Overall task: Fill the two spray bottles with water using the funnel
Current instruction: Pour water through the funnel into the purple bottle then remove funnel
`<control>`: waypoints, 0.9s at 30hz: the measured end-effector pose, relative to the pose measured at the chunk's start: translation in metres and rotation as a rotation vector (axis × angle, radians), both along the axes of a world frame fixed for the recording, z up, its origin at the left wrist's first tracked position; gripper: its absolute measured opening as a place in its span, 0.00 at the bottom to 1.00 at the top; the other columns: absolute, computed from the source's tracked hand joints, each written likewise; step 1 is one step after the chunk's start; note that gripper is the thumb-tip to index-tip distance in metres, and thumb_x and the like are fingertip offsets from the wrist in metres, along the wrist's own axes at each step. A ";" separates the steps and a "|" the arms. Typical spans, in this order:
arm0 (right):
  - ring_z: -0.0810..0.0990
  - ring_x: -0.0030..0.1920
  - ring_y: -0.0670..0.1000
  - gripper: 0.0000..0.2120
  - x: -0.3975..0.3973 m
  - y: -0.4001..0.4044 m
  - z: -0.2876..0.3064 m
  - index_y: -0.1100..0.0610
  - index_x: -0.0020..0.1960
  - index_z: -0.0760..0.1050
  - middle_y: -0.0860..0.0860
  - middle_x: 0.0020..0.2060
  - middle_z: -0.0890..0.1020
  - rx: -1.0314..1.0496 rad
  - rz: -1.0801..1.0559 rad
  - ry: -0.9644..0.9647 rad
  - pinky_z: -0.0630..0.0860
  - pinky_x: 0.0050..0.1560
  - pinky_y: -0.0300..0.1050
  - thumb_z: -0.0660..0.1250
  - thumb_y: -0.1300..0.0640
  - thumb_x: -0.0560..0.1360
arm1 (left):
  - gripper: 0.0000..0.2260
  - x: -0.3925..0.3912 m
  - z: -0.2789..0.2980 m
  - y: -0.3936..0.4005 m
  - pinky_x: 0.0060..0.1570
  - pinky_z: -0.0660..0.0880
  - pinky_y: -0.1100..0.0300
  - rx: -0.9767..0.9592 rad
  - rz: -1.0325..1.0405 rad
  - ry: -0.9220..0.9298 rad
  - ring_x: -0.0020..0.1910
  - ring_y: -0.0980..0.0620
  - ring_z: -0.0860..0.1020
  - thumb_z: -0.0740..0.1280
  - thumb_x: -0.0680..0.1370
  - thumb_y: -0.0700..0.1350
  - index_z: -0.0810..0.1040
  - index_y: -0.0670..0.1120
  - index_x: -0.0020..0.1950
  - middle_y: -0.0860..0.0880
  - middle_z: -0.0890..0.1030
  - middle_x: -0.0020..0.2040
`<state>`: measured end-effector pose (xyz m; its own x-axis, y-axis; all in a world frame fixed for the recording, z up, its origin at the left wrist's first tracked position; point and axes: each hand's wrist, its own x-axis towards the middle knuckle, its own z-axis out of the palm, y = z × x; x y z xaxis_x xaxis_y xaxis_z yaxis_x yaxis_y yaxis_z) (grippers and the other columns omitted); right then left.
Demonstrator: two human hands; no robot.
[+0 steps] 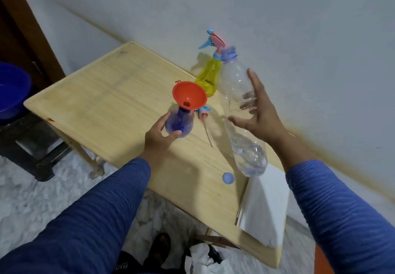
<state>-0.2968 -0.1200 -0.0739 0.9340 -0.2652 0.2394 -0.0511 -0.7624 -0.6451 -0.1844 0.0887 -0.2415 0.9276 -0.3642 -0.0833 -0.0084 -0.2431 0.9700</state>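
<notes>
— Where's the funnel?
— The orange funnel (189, 94) sits in the blue spray bottle (179, 122), gripped by my left hand (158, 137).
— And your right?
— My right hand (259, 111) is spread open beside the clear water bottle (241, 107); whether they touch, I can't tell.

Pale wood, bright plastics, ribbed knit

The tabletop (102, 94) is light matt wood with fine straight grain; the orange funnel (189, 94) is smooth opaque plastic, the blue spray bottle (181, 122) and yellow spray bottle (208, 77) glossy translucent plastic, the water bottle (237, 81) clear crinkled plastic; the sleeves (89, 220) are ribbed blue knit; white paper (263, 205) lies matt at the tabletop's right edge
</notes>
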 end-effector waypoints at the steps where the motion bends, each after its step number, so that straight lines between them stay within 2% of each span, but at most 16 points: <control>1: 0.74 0.47 0.49 0.51 0.000 0.001 0.004 0.33 0.71 0.48 0.52 0.58 0.69 -0.020 0.047 0.068 0.70 0.45 0.25 0.78 0.60 0.64 | 0.30 -0.001 0.000 0.000 0.62 0.69 0.62 -0.011 -0.004 -0.003 0.64 0.58 0.71 0.73 0.71 0.46 0.67 0.55 0.71 0.55 0.72 0.68; 5: 0.74 0.46 0.49 0.51 -0.004 0.005 0.017 0.33 0.71 0.48 0.48 0.57 0.70 -0.111 0.146 0.294 0.70 0.43 0.24 0.77 0.61 0.65 | 0.30 -0.001 -0.001 0.000 0.61 0.68 0.64 -0.056 0.000 0.010 0.64 0.58 0.71 0.73 0.71 0.45 0.67 0.54 0.71 0.55 0.72 0.68; 8: 0.74 0.46 0.51 0.53 -0.007 0.003 0.024 0.26 0.68 0.46 0.53 0.58 0.71 -0.147 0.159 0.383 0.72 0.48 0.35 0.78 0.60 0.64 | 0.30 -0.002 -0.002 0.000 0.61 0.67 0.65 -0.086 0.004 0.024 0.65 0.58 0.71 0.74 0.71 0.44 0.68 0.54 0.71 0.55 0.72 0.68; 11: 0.75 0.44 0.51 0.53 -0.008 0.002 0.031 0.23 0.65 0.46 0.56 0.54 0.72 -0.196 0.152 0.459 0.72 0.50 0.43 0.78 0.59 0.64 | 0.30 -0.002 -0.004 0.000 0.62 0.67 0.65 -0.109 0.006 0.026 0.66 0.57 0.71 0.74 0.71 0.42 0.68 0.53 0.70 0.54 0.73 0.68; 14: 0.72 0.43 0.42 0.52 -0.007 0.003 0.038 0.24 0.66 0.46 0.55 0.54 0.71 -0.219 0.177 0.506 0.70 0.49 0.42 0.77 0.61 0.65 | 0.30 -0.002 -0.003 0.000 0.62 0.67 0.65 -0.103 0.005 0.019 0.66 0.57 0.71 0.73 0.71 0.42 0.68 0.53 0.71 0.54 0.73 0.68; 16: 0.70 0.43 0.40 0.52 -0.006 0.004 0.041 0.25 0.66 0.46 0.55 0.54 0.71 -0.243 0.186 0.529 0.70 0.49 0.42 0.76 0.63 0.65 | 0.30 -0.002 -0.003 0.000 0.62 0.67 0.65 -0.099 0.002 0.014 0.66 0.57 0.71 0.73 0.71 0.42 0.68 0.53 0.71 0.54 0.73 0.68; 27: 0.69 0.43 0.40 0.53 0.001 0.005 0.044 0.23 0.67 0.46 0.55 0.54 0.69 -0.281 0.180 0.587 0.69 0.48 0.45 0.76 0.64 0.65 | 0.30 0.000 -0.003 0.000 0.64 0.68 0.63 -0.093 -0.005 -0.009 0.66 0.57 0.71 0.73 0.71 0.43 0.68 0.52 0.71 0.53 0.72 0.68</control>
<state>-0.2956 -0.1154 -0.0301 0.9540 -0.0952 -0.2844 -0.1895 -0.9264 -0.3253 -0.1846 0.0884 -0.2446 0.9261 -0.3750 -0.0403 -0.0186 -0.1519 0.9882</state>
